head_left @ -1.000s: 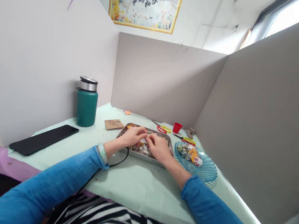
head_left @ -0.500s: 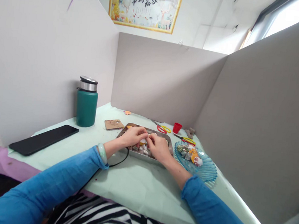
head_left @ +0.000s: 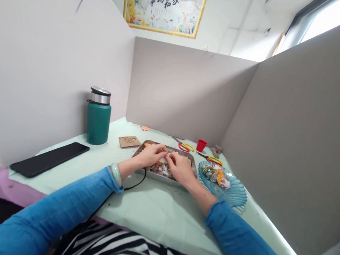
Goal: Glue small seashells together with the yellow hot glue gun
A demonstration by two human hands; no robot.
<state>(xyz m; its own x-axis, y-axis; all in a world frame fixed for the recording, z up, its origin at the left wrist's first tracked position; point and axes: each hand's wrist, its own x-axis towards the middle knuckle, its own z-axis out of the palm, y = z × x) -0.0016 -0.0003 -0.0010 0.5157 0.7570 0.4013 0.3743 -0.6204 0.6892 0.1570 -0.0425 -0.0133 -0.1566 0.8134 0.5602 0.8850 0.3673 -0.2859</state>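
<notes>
Small white piece (head_left: 163, 160), mostly hidden, is pinched between the left hand (head_left: 151, 155) and right hand (head_left: 181, 168) above the shallow silver metal tray (head_left: 162, 177), blocking much of its contents. Scalloped blue glass plate (head_left: 235, 196) sits right; green cylindrical bottle (head_left: 98, 124), left.

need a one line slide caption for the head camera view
Two bare hands held close together over a metal tray of small pieces, a blue plate to the right.

Head view — forward, steeply downward
</notes>
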